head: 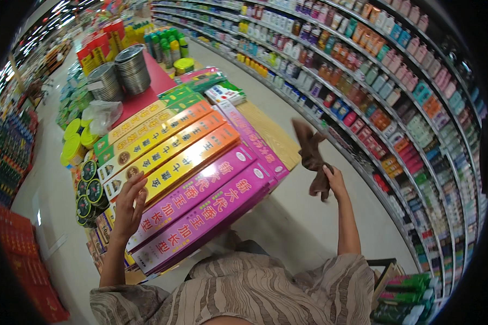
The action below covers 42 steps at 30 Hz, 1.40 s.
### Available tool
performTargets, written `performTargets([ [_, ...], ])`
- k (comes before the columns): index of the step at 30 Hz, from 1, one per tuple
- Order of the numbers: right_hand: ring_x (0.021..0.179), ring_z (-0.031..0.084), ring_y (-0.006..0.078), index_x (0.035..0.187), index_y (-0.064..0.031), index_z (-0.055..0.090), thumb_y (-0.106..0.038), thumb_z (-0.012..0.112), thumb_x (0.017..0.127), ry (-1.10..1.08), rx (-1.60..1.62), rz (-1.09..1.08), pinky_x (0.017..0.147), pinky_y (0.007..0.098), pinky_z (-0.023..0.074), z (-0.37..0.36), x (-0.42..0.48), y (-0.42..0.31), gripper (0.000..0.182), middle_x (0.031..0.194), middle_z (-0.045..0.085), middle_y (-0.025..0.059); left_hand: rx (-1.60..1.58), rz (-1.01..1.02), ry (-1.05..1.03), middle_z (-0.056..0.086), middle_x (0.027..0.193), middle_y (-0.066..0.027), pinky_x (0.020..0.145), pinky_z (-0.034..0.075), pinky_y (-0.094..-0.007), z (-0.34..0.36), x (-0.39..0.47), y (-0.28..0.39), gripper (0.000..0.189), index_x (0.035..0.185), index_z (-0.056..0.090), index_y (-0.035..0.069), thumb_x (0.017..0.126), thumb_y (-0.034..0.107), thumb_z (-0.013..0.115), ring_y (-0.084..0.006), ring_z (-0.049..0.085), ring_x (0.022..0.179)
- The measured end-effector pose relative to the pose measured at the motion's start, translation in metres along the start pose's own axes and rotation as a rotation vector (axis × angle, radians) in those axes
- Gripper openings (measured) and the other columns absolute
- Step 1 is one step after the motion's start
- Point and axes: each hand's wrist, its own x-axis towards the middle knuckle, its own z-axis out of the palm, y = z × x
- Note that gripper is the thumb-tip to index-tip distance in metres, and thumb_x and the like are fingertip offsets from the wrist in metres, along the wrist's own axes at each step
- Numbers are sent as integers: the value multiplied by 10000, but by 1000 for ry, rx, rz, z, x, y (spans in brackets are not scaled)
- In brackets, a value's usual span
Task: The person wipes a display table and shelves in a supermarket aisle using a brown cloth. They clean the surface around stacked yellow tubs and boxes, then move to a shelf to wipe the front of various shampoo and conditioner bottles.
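A crumpled brown cloth (312, 156) dangles from my right hand (335, 183), which grips it out over the floor beside the display table. My left hand (131, 203) is at the left ends of the long boxes, fingers spread and nothing held; whether it touches them I cannot tell. Closest to me lie long magenta boxes (203, 203) bearing large writing, stacked in layers. Beyond them are yellow-and-orange long boxes (175, 156), then yellow-and-green ones (140, 122). Another magenta box (252, 136) runs crosswise along their right ends.
Stacked metal tins (132, 69), a clear plastic bag (101, 115), spray cans (168, 44) and yellow-lidded tubs (74, 146) crowd the table's far part. Black round tins (90, 191) line its left edge. Bottle-filled shelves (349, 77) curve along the right; green packs (406, 298) sit lower right.
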Motion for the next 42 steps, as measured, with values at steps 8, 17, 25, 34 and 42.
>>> performTargets([
  [8,876,608,161,1105,-1,595,-439,522,914,182,499,201,781,318,493,-68,-78,54,483,959,639,70,-105,251,-107,582,1161,-189,905,446,-388,38,-1,83,307,1135,580,-16,840,67,559,-341,576,1041],
  [17,953,610,207,1108,48,541,-370,487,946,-154,803,57,859,337,498,-95,-60,116,451,1042,626,124,-439,157,-310,621,1063,-189,843,476,-371,176,-4,184,275,1106,589,-18,869,118,562,-327,612,955],
  [25,1008,567,192,1072,17,610,-205,557,861,-527,551,-113,928,314,418,-151,-36,87,311,1054,623,69,-523,133,-537,539,1216,-205,950,418,-375,402,36,276,498,1273,474,-2,869,258,605,-334,530,1113],
  [34,1183,466,226,1059,9,604,-109,569,791,-670,497,-272,1023,367,334,-194,49,101,295,1255,520,88,-669,-38,-664,665,903,-143,770,495,-321,509,118,317,332,1154,552,-15,857,134,549,-226,641,843],
  [42,1173,493,199,1172,-71,567,-128,652,836,-550,215,-128,1004,361,390,-233,155,141,351,1272,510,66,-970,-137,-688,625,963,-77,781,482,-312,605,250,300,385,1204,524,-3,845,57,399,-149,576,870],
])
